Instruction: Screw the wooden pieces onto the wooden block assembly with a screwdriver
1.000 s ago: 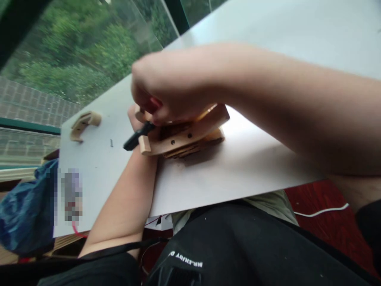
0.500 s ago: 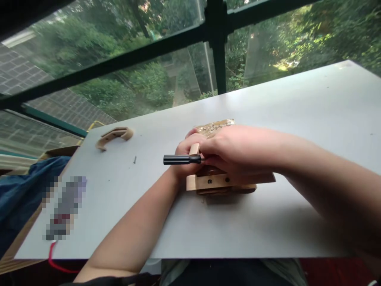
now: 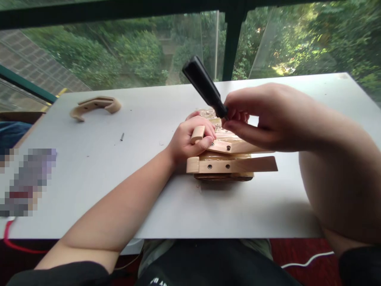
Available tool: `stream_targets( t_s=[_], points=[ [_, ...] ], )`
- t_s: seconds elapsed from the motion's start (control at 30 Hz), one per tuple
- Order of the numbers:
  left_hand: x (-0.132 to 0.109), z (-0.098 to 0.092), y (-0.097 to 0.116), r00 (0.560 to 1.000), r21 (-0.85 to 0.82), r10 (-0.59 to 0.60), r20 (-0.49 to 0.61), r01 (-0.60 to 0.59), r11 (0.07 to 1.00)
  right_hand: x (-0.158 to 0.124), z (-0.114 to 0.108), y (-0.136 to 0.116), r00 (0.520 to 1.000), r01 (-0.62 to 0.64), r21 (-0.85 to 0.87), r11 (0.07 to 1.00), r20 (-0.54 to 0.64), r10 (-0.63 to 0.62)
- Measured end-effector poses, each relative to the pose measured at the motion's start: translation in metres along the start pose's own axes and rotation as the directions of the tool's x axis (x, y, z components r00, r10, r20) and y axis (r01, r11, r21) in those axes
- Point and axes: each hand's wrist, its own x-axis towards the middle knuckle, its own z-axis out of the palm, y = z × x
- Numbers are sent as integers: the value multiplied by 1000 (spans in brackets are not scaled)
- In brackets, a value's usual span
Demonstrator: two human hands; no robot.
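Note:
My right hand (image 3: 264,113) pinches a black-handled screwdriver (image 3: 203,84) near the base of its handle. The handle tilts up to the left; the tip is hidden by my fingers. My left hand (image 3: 188,137) wraps round the curved end of a pale wooden strip (image 3: 244,147), its thumb close to a screw in it. Parallel and nearer to me lies a second wooden strip (image 3: 244,164), with two dark screws and a rounded left end. Both strips rest on a glossy, wood-coloured slab (image 3: 224,177), partly covered by my hands.
A curved wooden piece (image 3: 97,104) with holes lies at the back left of the white table (image 3: 143,198). A loose screw (image 3: 122,137) is nearer. A blurred-out object (image 3: 29,178) lies at the left edge, with a red cord (image 3: 12,242) below it. Windows stand behind the table.
My right hand has lifted off the strips, and the screwdriver has swung from level to a steep tilt. The far strip is now uncovered. My left hand stays there; the view has tipped downward.

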Motion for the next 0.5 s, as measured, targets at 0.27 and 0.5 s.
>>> stream_targets(
  t_s=[0.27,0.5],
  points=[
    [1,-2,-3,1000,20,-8,13,8,1000,-2,-6,0,1000,-12,113,994,20,10],
    [1,-2,-3,999,18,-23,26,23,1000,-6,-18,-1,970,24,279,960,225,-90]
  ],
)
